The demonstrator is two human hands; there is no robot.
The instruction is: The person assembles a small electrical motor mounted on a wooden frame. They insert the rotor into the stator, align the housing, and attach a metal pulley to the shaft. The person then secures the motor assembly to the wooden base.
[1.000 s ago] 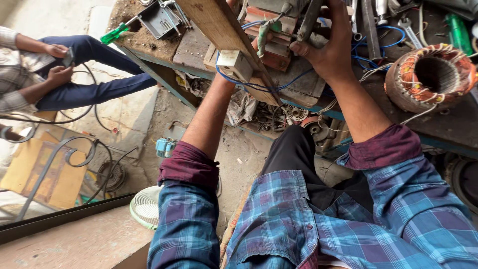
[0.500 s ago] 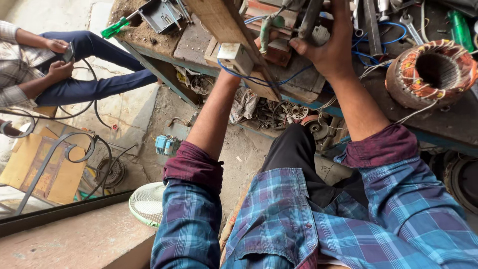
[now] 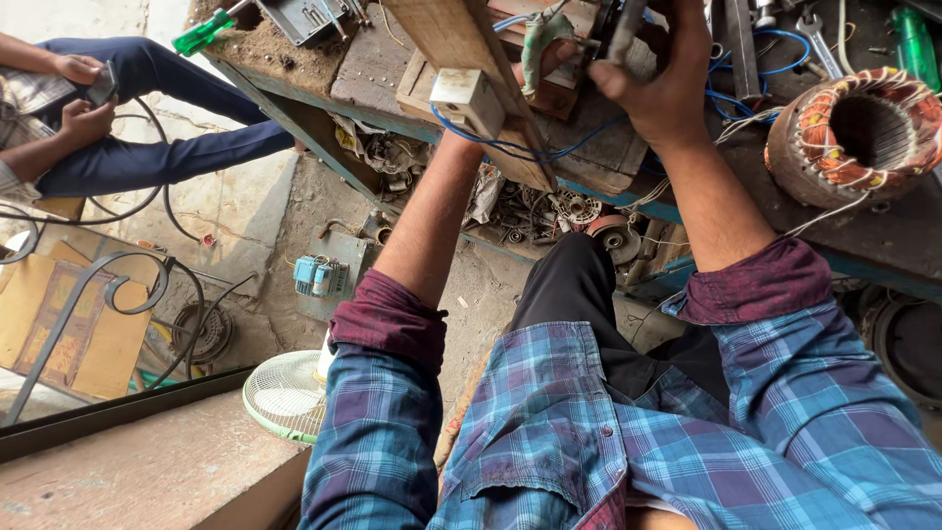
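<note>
The right hand (image 3: 655, 83) is closed around a dark metal tool (image 3: 624, 27) at the far edge of the surface (image 3: 383, 61). The left hand (image 3: 552, 61) reaches behind a wooden plank (image 3: 461, 49), mostly hidden; I cannot tell how its fingers sit. Just beside the right hand lies one copper-wound stator (image 3: 854, 132), and blue wires (image 3: 510, 147) loop under the plank. One green screwdriver (image 3: 201, 34) lies far left. Since half a second ago, the view has tipped downward; both hands stay where they were.
</note>
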